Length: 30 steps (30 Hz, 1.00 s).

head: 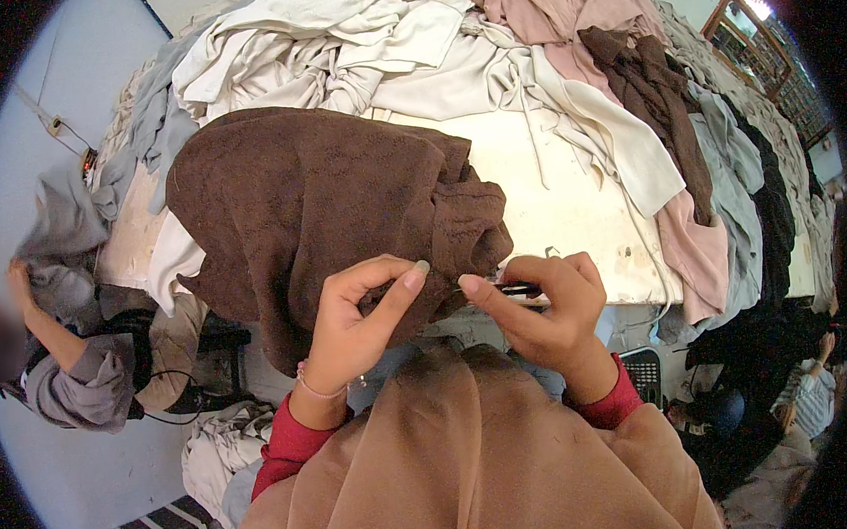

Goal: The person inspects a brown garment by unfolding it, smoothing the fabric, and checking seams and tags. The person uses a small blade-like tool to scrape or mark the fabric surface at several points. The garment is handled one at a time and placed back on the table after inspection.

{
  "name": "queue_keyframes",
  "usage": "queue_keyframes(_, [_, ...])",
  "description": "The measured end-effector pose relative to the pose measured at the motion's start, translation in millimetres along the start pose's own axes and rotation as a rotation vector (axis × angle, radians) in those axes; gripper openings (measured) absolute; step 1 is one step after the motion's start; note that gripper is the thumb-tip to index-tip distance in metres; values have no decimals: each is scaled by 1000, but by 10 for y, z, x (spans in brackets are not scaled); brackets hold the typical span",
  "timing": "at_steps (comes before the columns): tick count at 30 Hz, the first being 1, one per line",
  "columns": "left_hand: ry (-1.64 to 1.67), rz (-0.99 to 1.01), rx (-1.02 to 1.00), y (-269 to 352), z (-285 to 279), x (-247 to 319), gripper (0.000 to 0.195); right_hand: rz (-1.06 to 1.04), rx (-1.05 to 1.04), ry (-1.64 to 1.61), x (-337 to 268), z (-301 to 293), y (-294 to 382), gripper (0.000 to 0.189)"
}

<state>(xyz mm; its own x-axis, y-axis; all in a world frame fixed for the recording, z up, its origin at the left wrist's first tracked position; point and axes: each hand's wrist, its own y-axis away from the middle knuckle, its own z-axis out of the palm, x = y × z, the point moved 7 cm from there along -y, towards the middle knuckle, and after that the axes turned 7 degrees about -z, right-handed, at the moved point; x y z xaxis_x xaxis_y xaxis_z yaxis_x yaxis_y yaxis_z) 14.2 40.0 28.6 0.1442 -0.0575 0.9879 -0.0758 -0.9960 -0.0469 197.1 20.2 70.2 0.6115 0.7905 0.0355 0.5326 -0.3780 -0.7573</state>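
Observation:
A dark brown knitted garment (pixel 335 190) lies bunched on the pale tabletop and hangs over its near edge. My left hand (pixel 369 316) pinches a small bit at the garment's near right part between thumb and forefinger. Just to its right, my right hand (pixel 553 301) holds a slim dark tool (pixel 517 288), its tip pointing at the brown fabric; the fingers hide most of it, so its kind cannot be told. A small gap separates the two thumbs.
White garments (pixel 315 49) are heaped along the far side, with pink cloth (pixel 696 260), brown and grey pieces to the right. A worker (pixel 80 364) handles grey cloth at the left; another person (pixel 805 397) is at the far right. The near table edge (pixel 609 303) borders my lap.

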Motion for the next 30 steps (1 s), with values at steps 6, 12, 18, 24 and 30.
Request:
queue_keyframes(6, [-16,26,-2,12,16,37,17,-76,30,93,-101,-29,37,48])
queue_keyframes(12, [-19,46,0,24,19,50,16,-83,20,95,-91,-32,10,47])
queue_keyframes(18, [-15,91,-14,20,23,48,14,63,92,-259,37,12,20,44])
queue_keyframes(24, [-71,113,-9,23,10,14,12,-101,94,-523,48,156,20,28])
queue_keyframes(30, [-71,216,-24,41,-51,-39,14,78,94,-1020,249,144,45,22])
